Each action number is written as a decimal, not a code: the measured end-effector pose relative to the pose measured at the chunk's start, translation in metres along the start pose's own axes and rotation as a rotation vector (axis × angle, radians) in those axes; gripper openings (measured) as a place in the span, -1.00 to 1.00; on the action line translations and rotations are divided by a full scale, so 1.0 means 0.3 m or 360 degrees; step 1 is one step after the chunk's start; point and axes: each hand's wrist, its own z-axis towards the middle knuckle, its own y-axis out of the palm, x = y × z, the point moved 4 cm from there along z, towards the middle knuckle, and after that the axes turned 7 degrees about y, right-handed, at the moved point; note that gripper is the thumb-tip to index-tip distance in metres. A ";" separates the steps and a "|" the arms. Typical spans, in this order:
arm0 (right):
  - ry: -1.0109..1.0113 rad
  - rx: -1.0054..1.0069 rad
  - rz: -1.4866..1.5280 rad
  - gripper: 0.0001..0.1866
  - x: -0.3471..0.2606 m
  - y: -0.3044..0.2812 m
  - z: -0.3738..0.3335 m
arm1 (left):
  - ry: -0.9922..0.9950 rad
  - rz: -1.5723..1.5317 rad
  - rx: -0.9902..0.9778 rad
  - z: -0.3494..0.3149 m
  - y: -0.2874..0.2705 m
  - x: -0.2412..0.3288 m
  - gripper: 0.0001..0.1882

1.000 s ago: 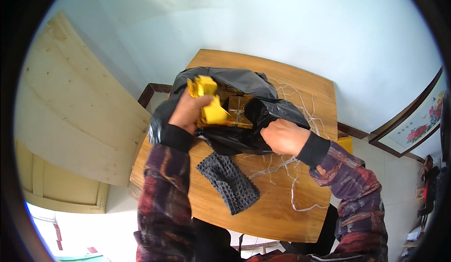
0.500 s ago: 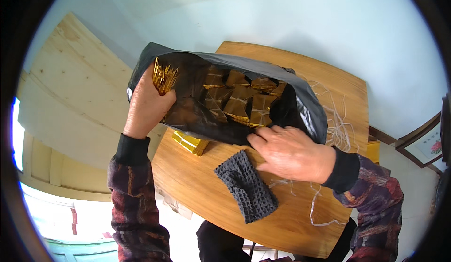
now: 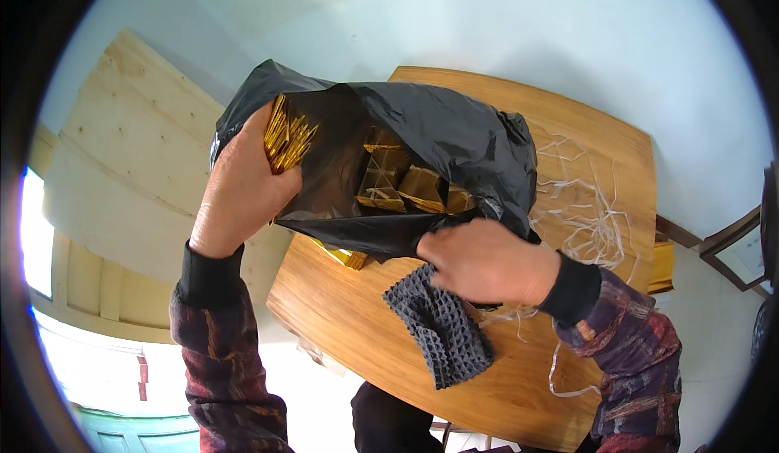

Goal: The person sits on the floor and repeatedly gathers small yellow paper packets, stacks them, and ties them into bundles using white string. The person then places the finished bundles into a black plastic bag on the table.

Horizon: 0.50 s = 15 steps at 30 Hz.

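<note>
A large black plastic bag (image 3: 454, 124) lies on its side across the wooden table, its mouth facing me. Inside it sit several tied bundles of gold paper (image 3: 388, 179). My left hand (image 3: 239, 181) is closed around a fanned bundle of gold foil paper (image 3: 290, 136) at the left side of the bag's mouth. The bag's edge lies against that hand. My right hand (image 3: 491, 260) is closed on the lower rim of the bag, its fingertips partly hidden. Below the bag rests a dark grey knitted piece (image 3: 438, 327), next to the right hand.
Tangled white plastic strings (image 3: 596, 230) are spread over the right of the wooden table (image 3: 357, 355). A gold paper stack (image 3: 347, 258) shows under the bag's lower edge. Plywood boards (image 3: 122, 153) lean at the left, and a framed picture (image 3: 740, 246) stands at the right.
The bag's upper side has sagged, so its mouth is narrower and fewer bundles show. My right hand has shifted slightly left with the rim. The left hand still grips the gold bundle.
</note>
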 end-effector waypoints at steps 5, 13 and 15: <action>0.0395 0.0426 -0.0237 -0.76 0.133 -0.084 0.000 | 0.0159 -0.0073 0.0162 0.010 0.013 0.037 -0.39; 0.0896 -0.0173 -0.1819 -0.67 0.233 -0.248 -0.171 | 0.0164 -0.0351 0.0368 0.008 0.036 0.056 -0.35; 0.0941 -0.0214 -0.1851 -0.64 0.210 -0.282 -0.189 | 0.0107 -0.0468 0.0294 -0.001 0.049 0.057 -0.35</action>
